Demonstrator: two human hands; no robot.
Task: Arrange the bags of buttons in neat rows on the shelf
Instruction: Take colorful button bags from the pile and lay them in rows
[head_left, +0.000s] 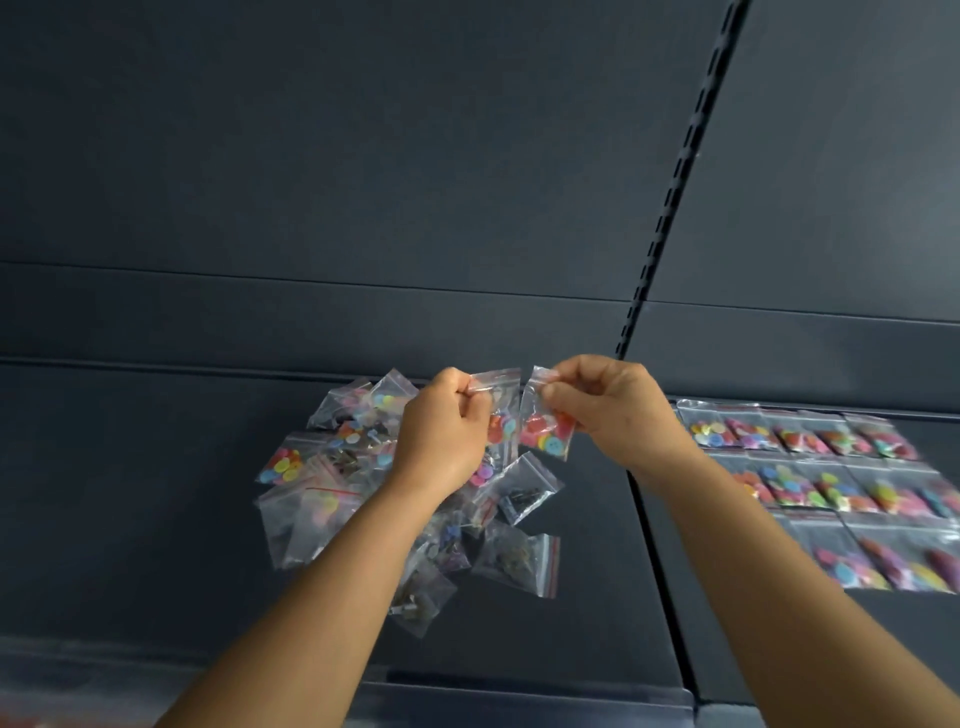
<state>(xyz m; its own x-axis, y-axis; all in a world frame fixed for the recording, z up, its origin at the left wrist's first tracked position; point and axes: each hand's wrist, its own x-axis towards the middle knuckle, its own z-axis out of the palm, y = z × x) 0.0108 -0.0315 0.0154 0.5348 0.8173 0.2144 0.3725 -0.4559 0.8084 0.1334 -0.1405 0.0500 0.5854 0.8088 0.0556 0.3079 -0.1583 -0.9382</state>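
left hand: fingers curled, pinching the top strip of one small clear bag, held up above the pile.

right hand: same deal, pinching the top corner of a second bag, which hangs tilted, just beside the first one, pretty much touching.

how the bags handle: looks like thin, floppy, slick plastic, very light. Buttons slump to the bottom, so the weight sits low and the bag swings. Guessing the zip strip on top is the best spot to grab, stiffer and no lumps.

what's inside: the second bag has red, yellow and blue buttons. The first one shows mixed colours too, partly hidden by the fingers.

loose pile: a messy heap on the left shelf panel, bags overlapping every which way. Some hold bright buttons, some hold darker stuff that's too blurry to call.

sorted rows: on the right panel, three rows laid flat edge to edge, colourful buttons in each. Front row is blurred.

progress guess: roughly halfway, plenty left in the heap.
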